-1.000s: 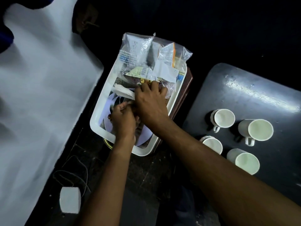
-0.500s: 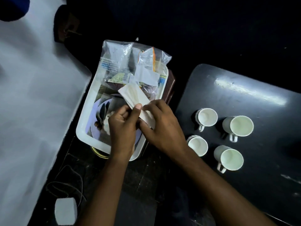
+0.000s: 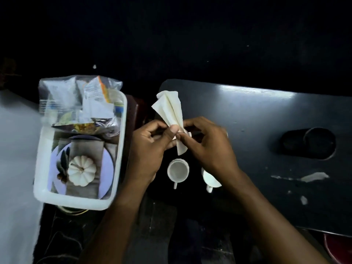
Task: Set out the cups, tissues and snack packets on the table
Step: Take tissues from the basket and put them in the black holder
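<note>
Folded white tissues (image 3: 170,109) fan upward, pinched between my left hand (image 3: 152,147) and my right hand (image 3: 207,147) above the left end of the dark table (image 3: 266,119). Under my hands stand white cups: one cup (image 3: 178,170) is in full view, a second cup (image 3: 209,180) is partly covered by my right wrist, and the others are hidden. Clear snack packets (image 3: 80,100) lie piled at the far end of a white tray (image 3: 118,149) left of the table.
A round cup-holder recess (image 3: 318,143) is sunk into the table's right part, near pale scuffs (image 3: 312,177). The tray's floor bears a picture of a white pumpkin (image 3: 82,170). A pale surface (image 3: 17,159) lies along the left edge. Dark floor is below.
Both hands have lifted the tissues out of the tray and carried them right, over the cups. The view has swung right, so the tray now sits at the left.
</note>
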